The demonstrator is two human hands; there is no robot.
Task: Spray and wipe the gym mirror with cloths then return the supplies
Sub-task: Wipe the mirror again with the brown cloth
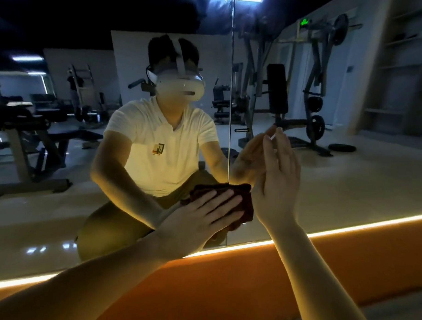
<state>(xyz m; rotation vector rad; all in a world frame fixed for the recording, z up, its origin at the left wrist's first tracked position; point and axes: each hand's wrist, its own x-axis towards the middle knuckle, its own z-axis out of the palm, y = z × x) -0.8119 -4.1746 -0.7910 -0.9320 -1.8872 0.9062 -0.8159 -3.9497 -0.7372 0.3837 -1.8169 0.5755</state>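
Observation:
The gym mirror [348, 183] fills the view, with a vertical seam [231, 88] between two panels. My left hand [203, 217] presses a dark red cloth [244, 199] flat against the lower glass at the seam, fingers straight and spread over it. To its right, my right hand [277, 171] is raised with straight fingers, its fingertips touching the glass on the right panel and holding nothing. No spray bottle is in view. The reflection shows a crouching person in a pale polo shirt.
Below the mirror runs a lit strip [346, 230] above an orange ledge [248, 281]. Reflected in the glass are weight benches, a plate-loaded machine and a glossy floor behind me.

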